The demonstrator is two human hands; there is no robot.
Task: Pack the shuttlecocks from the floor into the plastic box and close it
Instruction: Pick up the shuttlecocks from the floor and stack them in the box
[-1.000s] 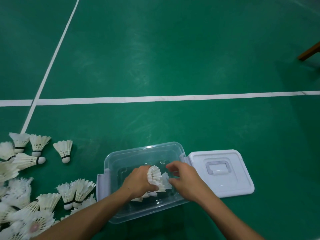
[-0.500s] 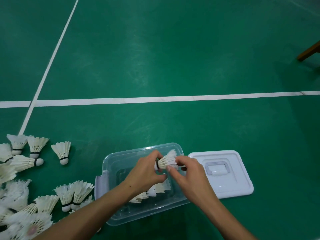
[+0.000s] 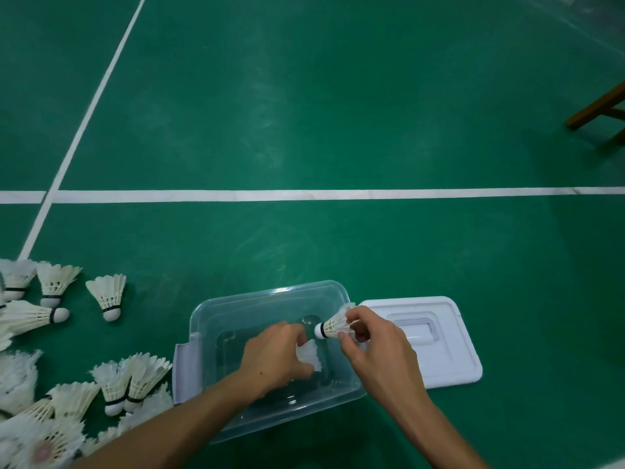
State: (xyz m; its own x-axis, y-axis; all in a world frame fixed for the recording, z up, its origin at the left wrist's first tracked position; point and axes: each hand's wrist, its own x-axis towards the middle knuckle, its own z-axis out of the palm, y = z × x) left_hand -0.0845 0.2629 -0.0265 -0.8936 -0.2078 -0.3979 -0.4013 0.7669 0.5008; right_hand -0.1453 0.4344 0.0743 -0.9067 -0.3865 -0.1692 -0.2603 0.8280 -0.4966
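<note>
A clear plastic box (image 3: pixel 236 302) sits open on the green floor in front of me. Its white lid (image 3: pixel 449 363) lies flat just to the right of it. My left hand (image 3: pixel 275 357) is inside the box, closed around white shuttlecocks (image 3: pixel 309 355). Over the box's right rim, my right hand (image 3: pixel 375 346) pinches one shuttlecock (image 3: pixel 333 326) by its feathers, cork pointing left. Several loose shuttlecocks (image 3: pixel 106 294) lie scattered on the floor at the left.
White court lines (image 3: pixel 304 195) cross the green floor beyond the box. A brown wooden furniture leg (image 3: pixel 595 106) shows at the right edge. More shuttlecocks (image 3: pixel 132 384) are heaped close against the box's left latch.
Both hands first pressed shuttlecocks together in the box. My right hand has since pulled one shuttlecock away to the right, while my left hand dropped back into the box with the others.
</note>
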